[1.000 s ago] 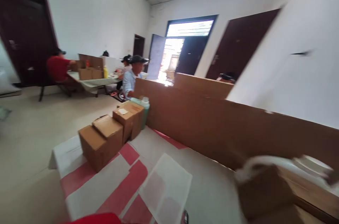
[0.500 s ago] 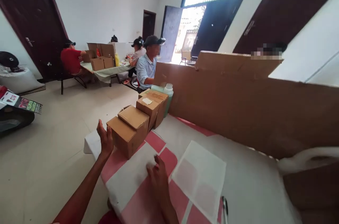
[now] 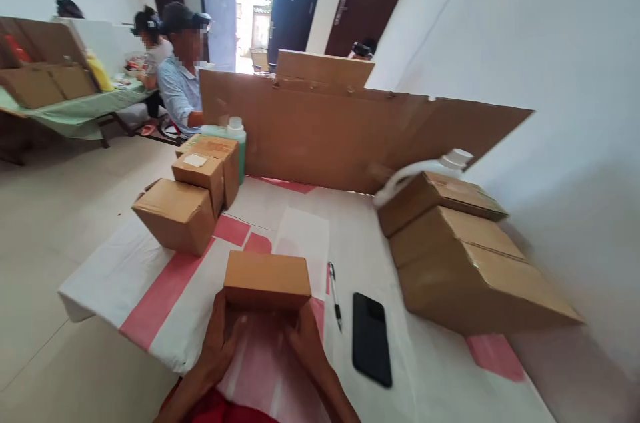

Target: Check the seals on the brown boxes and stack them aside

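At the far left, a green-covered table carries open cardboard cartons whose contents cannot be seen from here; two people sit just beyond it. On the near table, covered in white and red sheeting, a row of three closed boxes runs back toward a green bottle with a white cap, which is half hidden behind the last box.

The left hand grips the lower left corner of a small closed cardboard box, fingers curled up against its near face. The right hand holds the lower right corner the same way. The box stands on the table at the near edge, right in front of the person; the fingertips are blurred, so exactly how far they wrap under it is hard to say.

Just right of the box lie a pen and a black phone, face up. Behind them a tall cardboard sheet stands as a screen, hiding the table behind it. At the right sit stacked larger cartons, closed, with a white jug mostly hidden behind the top one.
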The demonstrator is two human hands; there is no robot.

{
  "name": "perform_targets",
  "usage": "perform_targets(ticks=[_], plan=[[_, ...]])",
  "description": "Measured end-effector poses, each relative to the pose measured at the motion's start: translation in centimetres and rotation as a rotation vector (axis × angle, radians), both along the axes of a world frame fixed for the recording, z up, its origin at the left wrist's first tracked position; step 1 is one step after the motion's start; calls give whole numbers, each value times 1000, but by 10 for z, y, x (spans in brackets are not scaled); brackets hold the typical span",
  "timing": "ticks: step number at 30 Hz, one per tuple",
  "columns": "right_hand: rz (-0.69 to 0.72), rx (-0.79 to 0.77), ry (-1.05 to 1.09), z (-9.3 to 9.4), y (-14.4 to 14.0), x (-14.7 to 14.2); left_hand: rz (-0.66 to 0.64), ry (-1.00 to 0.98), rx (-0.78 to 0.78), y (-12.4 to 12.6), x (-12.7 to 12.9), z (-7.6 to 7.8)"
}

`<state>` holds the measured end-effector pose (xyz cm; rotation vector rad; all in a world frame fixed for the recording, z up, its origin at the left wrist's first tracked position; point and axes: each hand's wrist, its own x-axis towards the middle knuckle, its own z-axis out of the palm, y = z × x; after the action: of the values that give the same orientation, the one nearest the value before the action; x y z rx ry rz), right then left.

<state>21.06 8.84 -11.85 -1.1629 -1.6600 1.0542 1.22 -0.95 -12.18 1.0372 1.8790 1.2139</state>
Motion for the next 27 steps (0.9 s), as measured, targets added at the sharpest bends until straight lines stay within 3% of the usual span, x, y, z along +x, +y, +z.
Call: perform_targets(ticks=[5, 9, 12, 15, 22, 27], plan=[[-241, -93, 75, 22, 3, 28, -276, 143, 154, 51, 34, 27], [-264, -216, 152, 36, 6, 28, -323, 243, 211, 69, 28, 50], [-290, -199, 110, 40, 14, 28, -309, 300, 205, 72, 20, 58], [-347, -152, 49, 40, 22, 28, -304, 291, 161, 71, 17, 56], [-280, -278, 130, 34, 12, 35, -353, 171, 104, 62, 17, 47], [-246, -228, 198, 26, 13, 43, -403, 409, 231, 45, 20, 30]])
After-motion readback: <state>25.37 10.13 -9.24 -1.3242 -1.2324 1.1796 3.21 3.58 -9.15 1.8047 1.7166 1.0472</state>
